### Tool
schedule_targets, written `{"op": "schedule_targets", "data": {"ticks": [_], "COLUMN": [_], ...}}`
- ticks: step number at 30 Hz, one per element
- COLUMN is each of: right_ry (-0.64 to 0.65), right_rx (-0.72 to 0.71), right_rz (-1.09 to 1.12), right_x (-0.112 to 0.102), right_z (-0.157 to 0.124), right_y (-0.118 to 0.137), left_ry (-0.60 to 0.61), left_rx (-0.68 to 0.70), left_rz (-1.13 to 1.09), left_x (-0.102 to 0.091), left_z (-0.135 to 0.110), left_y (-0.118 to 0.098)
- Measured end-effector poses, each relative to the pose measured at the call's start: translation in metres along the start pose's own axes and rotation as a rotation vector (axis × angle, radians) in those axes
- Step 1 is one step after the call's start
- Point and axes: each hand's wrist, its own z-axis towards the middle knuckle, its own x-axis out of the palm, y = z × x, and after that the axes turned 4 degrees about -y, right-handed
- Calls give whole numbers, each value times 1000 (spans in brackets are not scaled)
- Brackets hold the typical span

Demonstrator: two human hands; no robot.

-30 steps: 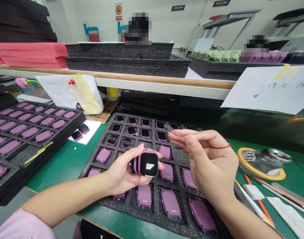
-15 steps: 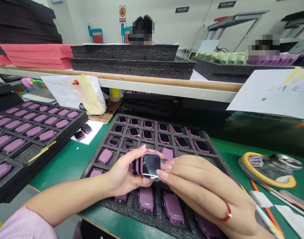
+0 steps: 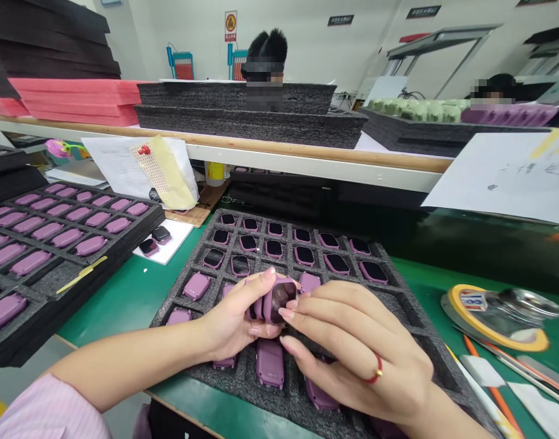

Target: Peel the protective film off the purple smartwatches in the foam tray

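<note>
My left hand point(image 3: 238, 311) is closed round a small stack of purple smartwatches point(image 3: 283, 299), with the front one's dark screen turned to the right. The fingertips of my right hand point(image 3: 353, 341) rest at that screen's right edge, its thumb held apart lower down. I cannot make out anything between those fingers. Beneath both hands lies a black foam tray point(image 3: 194, 323). Its far rows hold smartwatches with dark screens up point(image 3: 274, 249); nearer ones, such as a purple smartwatch point(image 3: 270, 364), lie back side up. My right hand hides part of the tray.
At left, another foam tray point(image 3: 46, 292) holds purple smartwatches. Two watches point(image 3: 149, 246) lie on white paper beside it. A yellow tape roll point(image 3: 456, 305), a metal-topped glass container point(image 3: 526, 308) and an orange stick point(image 3: 501, 402) lie at right. A shelf point(image 3: 307, 157) spans the back; people sit beyond.
My right hand has shifted slightly left and its thumb has come into sight below the watches. The front watch has turned more to the right. The view has shifted slightly.
</note>
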Motion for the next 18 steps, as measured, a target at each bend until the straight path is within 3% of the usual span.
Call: {"op": "schedule_targets", "data": {"ticks": [5,8,12,18], "right_ry": [97,66,46,50], "right_rx": [295,390,420,346], "right_rz": [142,228,258,238], "right_x": [10,11,8,9], "right_z": [1,0,0,-1], "right_y": [0,0,-4,-8], "left_ry": [53,32,-9,51], "left_rx": [66,54,-11,-86], "left_rz": [165,123,32,47], "left_x": [-3,-4,-3,-2], "left_z": [2,3,4,3], "left_y": [5,5,0,-4]}}
